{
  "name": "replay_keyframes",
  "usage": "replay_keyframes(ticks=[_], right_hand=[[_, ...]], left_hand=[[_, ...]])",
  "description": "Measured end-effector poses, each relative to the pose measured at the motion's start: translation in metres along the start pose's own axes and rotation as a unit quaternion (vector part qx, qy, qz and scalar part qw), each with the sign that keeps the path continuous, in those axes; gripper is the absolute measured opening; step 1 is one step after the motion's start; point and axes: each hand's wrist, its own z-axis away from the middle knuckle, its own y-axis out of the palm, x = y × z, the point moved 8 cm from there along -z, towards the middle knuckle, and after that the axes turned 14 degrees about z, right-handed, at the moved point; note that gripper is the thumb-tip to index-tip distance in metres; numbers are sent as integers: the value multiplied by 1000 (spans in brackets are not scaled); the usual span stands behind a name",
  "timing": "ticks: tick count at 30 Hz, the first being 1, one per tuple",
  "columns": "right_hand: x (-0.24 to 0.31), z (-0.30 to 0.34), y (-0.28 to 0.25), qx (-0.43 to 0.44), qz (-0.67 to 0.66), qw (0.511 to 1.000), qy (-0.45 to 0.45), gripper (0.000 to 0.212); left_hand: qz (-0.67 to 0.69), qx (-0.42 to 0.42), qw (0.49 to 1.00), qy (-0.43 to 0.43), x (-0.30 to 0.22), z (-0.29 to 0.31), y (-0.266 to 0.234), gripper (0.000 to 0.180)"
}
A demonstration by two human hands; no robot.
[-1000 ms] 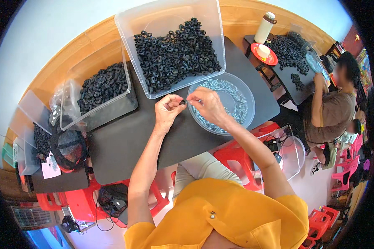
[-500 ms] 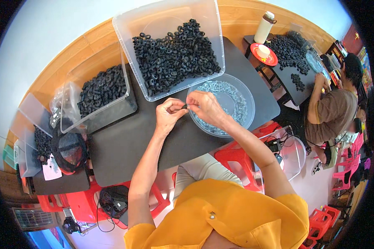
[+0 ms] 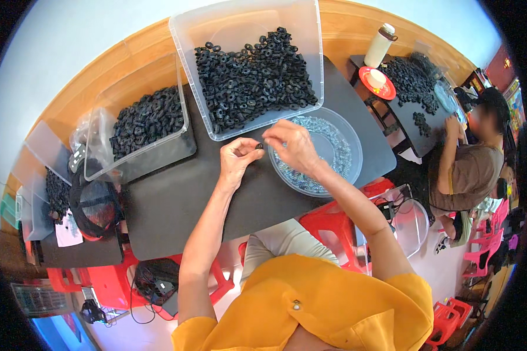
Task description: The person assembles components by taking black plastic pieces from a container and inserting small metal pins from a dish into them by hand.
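Over the dark table, my left hand [image 3: 238,162] pinches a small black plastic part [image 3: 259,146] between thumb and fingertips. Just right of it is my right hand [image 3: 295,149], its fingers closed in a pinch; whatever they hold is too small to make out. Beneath and beside the right hand stands a round clear tub [image 3: 357,146] with many small shiny metal pieces [image 3: 341,155] around its bottom. Beyond both hands, a large clear bin [image 3: 246,24], tilted toward me, holds a heap of small black ring-like parts [image 3: 255,82].
Left of the bin, another clear box [image 3: 158,153] holds black parts, and a dark cap [image 3: 96,205] lies further left. Red stools [image 3: 334,225] stand beneath the black table [image 3: 175,216]. At right, a person [image 3: 471,169] sits by a second table bearing black parts [image 3: 410,82].
My right hand has drawn slightly away from the black part in my left hand, widening the gap between them. The whole view has shifted slightly.
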Motion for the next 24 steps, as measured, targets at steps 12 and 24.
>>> replay_keyframes(ticks=[12,24], right_hand=[[-38,-79,50,13,294,953,-73,23],[-47,-90,43,109,373,910,-146,15]], left_hand=[[19,16,999,-22,9,-4,-4,17],[26,27,999,-30,11,-5,-1,15]])
